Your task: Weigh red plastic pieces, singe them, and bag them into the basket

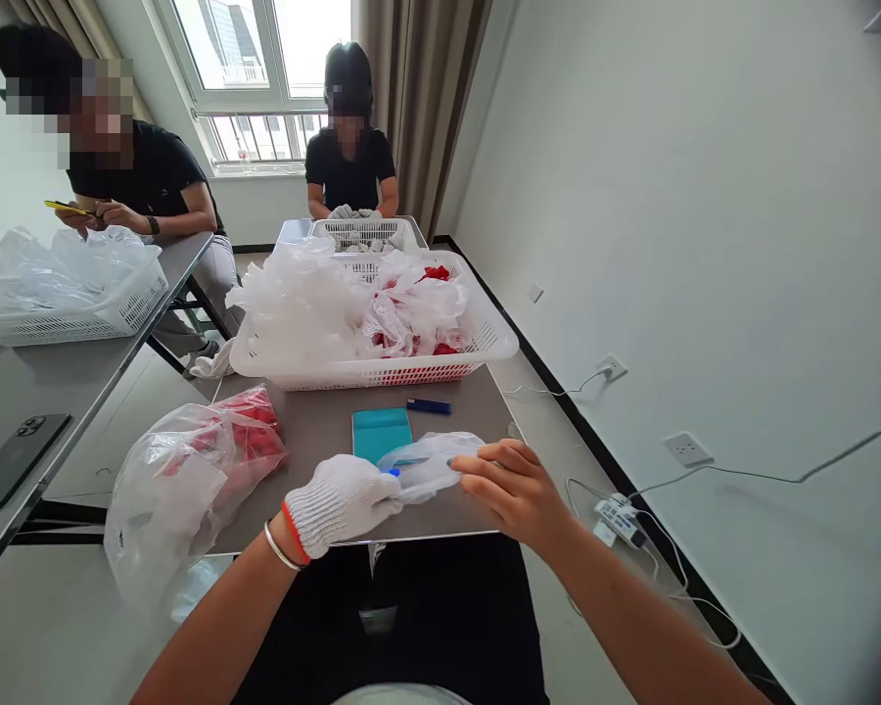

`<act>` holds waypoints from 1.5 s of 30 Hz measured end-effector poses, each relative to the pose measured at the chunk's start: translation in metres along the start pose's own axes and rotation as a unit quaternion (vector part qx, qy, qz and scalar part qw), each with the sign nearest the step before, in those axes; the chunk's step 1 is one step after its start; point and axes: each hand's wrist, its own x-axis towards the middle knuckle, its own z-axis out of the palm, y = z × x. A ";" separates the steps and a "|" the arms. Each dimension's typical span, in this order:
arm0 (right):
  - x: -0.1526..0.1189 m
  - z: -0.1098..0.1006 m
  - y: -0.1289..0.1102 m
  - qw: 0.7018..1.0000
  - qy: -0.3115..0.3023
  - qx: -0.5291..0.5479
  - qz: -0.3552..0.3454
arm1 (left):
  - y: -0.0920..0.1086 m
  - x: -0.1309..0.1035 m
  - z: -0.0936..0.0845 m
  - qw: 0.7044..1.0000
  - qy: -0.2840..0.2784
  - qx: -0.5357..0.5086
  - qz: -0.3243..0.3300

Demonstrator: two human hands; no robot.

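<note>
Clear bag (430, 468) at teal box's (380, 429) near right corner, no red inside. Gloved left hand (348, 497) pinches it; right hand (512, 490) half-curled, hold unclear. Red-filled bag (254, 436), left of box, already packed.

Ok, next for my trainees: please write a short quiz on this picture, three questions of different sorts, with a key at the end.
1. True or false: both of the camera wearer's hands are gloved.
2. Short answer: what does the left hand hold?
3. Fill in the colour: on the grey table, a flat, rectangular ____ item lies beside a slim, dark blue item.

Key
1. False: the left hand wears a white knitted glove; the right hand is bare.
2. A crumpled, translucent plastic bag.
3. Turquoise.
</note>
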 end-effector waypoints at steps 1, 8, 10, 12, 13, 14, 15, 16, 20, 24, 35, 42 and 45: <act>-0.004 -0.002 0.004 0.999 -0.025 -0.020 0.010 | -0.002 -0.004 0.000 0.999 -0.007 0.030 -0.031; -0.022 0.006 0.009 0.969 -0.151 -0.056 0.189 | -0.007 -0.034 -0.017 0.978 0.071 0.157 -0.117; -0.023 0.008 0.006 0.963 -0.169 -0.057 0.203 | -0.009 -0.039 -0.019 0.977 0.108 0.149 -0.106; -0.024 0.008 0.004 0.960 -0.183 -0.037 0.210 | -0.012 -0.042 -0.018 0.976 0.160 0.102 -0.104; -0.024 0.007 0.004 0.958 -0.188 -0.020 0.215 | -0.013 -0.043 -0.017 0.975 0.185 0.060 -0.106; -0.024 0.007 0.004 0.957 -0.191 0.001 0.218 | -0.015 -0.044 -0.017 0.973 0.201 0.002 -0.110; -0.024 0.006 0.004 0.957 -0.190 0.023 0.220 | -0.016 -0.045 -0.017 0.969 0.209 -0.068 -0.113; -0.024 0.005 0.005 0.957 -0.185 0.046 0.218 | -0.017 -0.046 -0.017 0.961 0.208 -0.142 -0.116; -0.025 -0.003 0.010 0.963 -0.171 0.104 0.181 | -0.021 -0.054 -0.020 0.934 0.172 -0.303 -0.082; -0.026 -0.009 0.015 0.956 -0.192 0.113 0.191 | -0.019 -0.063 -0.022 0.975 0.143 -0.171 0.020; -0.011 0.015 -0.012 0.939 -0.240 -0.073 0.233 | 0.056 -0.070 -0.018 0.966 0.155 0.157 0.131; -0.002 -0.001 0.005 0.936 -0.160 -0.042 0.309 | 0.046 -0.074 -0.023 0.973 0.095 0.185 0.100; -0.002 -0.013 0.014 0.908 -0.146 0.022 0.391 | 0.027 -0.080 -0.025 0.977 0.070 0.199 0.010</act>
